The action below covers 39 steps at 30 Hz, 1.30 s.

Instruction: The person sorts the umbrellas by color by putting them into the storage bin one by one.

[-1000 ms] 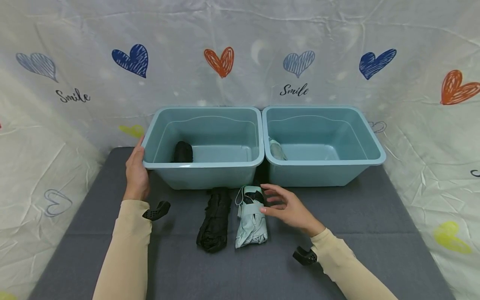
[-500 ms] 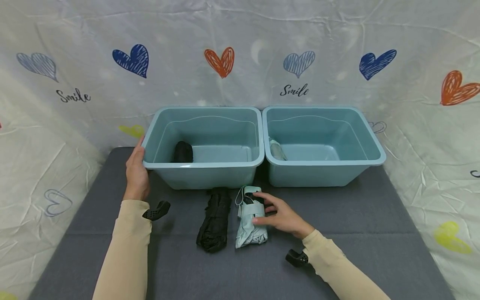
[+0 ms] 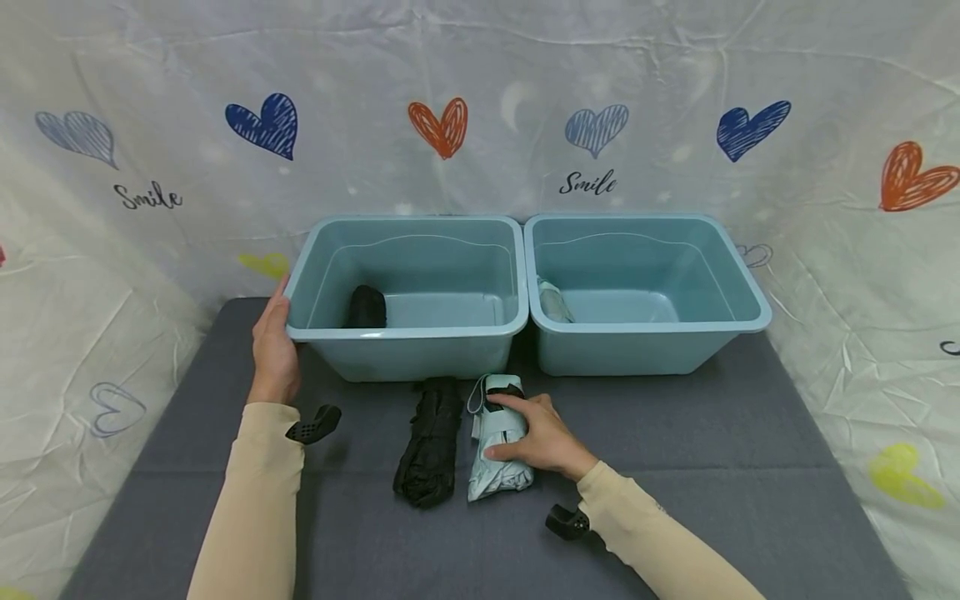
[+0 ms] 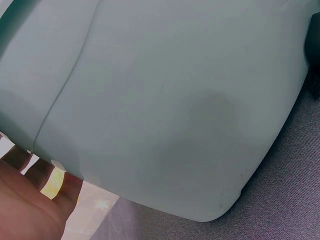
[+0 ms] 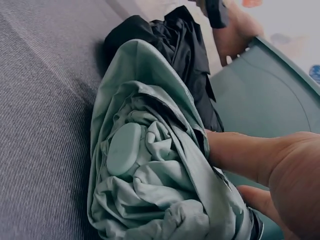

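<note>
A light mint folded umbrella (image 3: 498, 467) lies on the table in front of the bins. My right hand (image 3: 543, 437) is over its right side, thumb and forefinger spread across it. In the right wrist view, the thumb (image 5: 245, 152) lies along the mint umbrella (image 5: 150, 165), its pleated end facing the camera. A black folded umbrella (image 3: 427, 454) lies just to its left. My left hand (image 3: 274, 350) rests against the left end of the left blue bin (image 3: 405, 358); in the left wrist view, its fingers (image 4: 70, 195) touch the bin wall (image 4: 160, 100).
Inside the left bin, a dark rolled bundle (image 3: 366, 307) sits at the left. The right blue bin (image 3: 622, 354) stands beside it, a pale mint bundle (image 3: 553, 302) at its left end. Behind both hangs a heart-printed cloth (image 3: 487, 50). Grey fabric (image 3: 712, 467) covers the table.
My right hand has moved left from beside the mint umbrella to over it. The left hand stays at the bin's end. The umbrella has barely shifted.
</note>
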{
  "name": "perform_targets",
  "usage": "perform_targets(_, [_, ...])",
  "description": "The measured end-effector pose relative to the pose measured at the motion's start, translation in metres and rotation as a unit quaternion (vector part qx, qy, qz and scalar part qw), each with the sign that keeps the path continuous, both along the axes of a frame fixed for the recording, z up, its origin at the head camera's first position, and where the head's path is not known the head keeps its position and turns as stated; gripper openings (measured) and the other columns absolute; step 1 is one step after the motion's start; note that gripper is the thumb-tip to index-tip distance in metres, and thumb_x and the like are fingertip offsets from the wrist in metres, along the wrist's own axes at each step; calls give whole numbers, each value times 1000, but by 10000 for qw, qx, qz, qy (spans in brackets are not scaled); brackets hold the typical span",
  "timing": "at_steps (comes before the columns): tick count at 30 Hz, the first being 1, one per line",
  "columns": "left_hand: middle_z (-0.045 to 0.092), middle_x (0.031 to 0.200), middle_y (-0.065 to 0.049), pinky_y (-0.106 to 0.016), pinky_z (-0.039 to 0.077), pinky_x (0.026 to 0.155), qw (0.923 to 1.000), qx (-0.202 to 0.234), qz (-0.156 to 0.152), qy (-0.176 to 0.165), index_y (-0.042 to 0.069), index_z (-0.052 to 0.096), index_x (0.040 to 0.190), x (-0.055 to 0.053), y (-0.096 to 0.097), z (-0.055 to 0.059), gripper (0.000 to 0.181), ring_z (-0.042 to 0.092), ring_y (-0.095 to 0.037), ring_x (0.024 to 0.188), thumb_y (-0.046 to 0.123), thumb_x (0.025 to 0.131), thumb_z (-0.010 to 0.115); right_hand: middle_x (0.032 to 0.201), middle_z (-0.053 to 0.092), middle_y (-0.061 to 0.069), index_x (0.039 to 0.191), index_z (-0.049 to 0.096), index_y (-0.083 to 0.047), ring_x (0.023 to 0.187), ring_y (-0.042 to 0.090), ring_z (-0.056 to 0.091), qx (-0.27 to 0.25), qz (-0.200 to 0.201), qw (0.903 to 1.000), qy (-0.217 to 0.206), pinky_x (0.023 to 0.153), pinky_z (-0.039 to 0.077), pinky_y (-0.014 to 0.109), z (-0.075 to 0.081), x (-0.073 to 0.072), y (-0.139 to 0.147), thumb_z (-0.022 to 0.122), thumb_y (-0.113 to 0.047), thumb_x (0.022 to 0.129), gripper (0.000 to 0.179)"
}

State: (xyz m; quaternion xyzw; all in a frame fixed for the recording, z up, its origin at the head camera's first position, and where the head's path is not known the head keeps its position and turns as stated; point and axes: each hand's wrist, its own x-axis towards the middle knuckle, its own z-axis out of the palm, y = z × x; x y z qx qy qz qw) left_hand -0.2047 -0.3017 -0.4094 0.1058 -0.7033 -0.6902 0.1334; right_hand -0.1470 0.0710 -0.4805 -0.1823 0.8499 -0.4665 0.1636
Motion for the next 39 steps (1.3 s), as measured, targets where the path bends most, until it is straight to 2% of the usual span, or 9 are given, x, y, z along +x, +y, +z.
perform_targets(4, [21,167,8,-42,10,122,10000,-8,12,17,32,28,161,0,0,0,49,19,-12,150,37,113,25,122,44,18,147,56,-21,99,26,42,128,92,9998,-138,81,45,46,1,0,-6,89,-29,80,76])
perform_targets(9, [21,167,8,-43,10,122,10000,43,-9,23,32,27,162,0,1,0,49,19,-13,151,37,113,25,135,48,24,149,55,-21,114,35,47,344,260,9990,-106,86,46,55,3,-1,-12,87,-29,82,75])
perform_targets(13, [21,167,8,-43,10,122,10000,64,7,10,32,27,162,-1,0,-1,49,19,-13,150,37,113,25,141,52,20,149,55,-20,125,40,45,363,339,9988,-40,91,45,59,3,-1,-14,86,-28,82,74])
perform_targets(17, [22,167,8,-42,10,122,10000,57,7,34,32,28,161,-1,0,-2,49,19,-13,150,37,113,26,152,43,19,149,54,-20,142,48,29,-54,325,9991,-263,101,39,64,-3,-3,-10,86,-25,82,74])
perform_targets(20, [22,167,8,-41,11,122,10000,45,-10,80,31,28,161,0,1,-2,49,20,-13,150,37,113,26,157,39,15,149,53,-20,147,43,26,-592,345,9966,-466,106,36,63,-6,-4,-3,86,-23,83,74])
perform_targets(27, [22,167,7,-42,10,122,9999,-77,6,122,31,28,161,-1,1,-1,49,19,-13,150,37,113,25,156,42,1,150,51,-25,142,22,37,-1531,619,9838,-699,107,39,49,10,-2,11,85,-22,86,73])
perform_targets(32, [21,167,7,-43,9,122,10000,-70,-2,70,31,27,162,-1,1,-2,49,18,-13,151,36,113,25,153,41,5,151,50,-25,113,28,60,-2025,890,9703,-978,92,52,46,30,4,21,84,-16,86,74])
perform_targets(34, [21,168,7,-42,9,122,10000,-51,-7,72,31,27,162,-1,1,-2,49,18,-13,151,37,113,25,152,40,6,152,49,-22,103,30,64,-2146,995,9662,-1023,87,55,45,38,6,25,83,-14,86,74])
perform_targets(39, [22,167,6,-42,10,122,9999,1,-30,115,30,27,162,-1,1,-2,50,20,-13,150,37,113,26,148,44,8,151,50,-22,97,27,64,-2371,1195,9595,-946,83,56,41,57,11,37,82,-10,87,72])
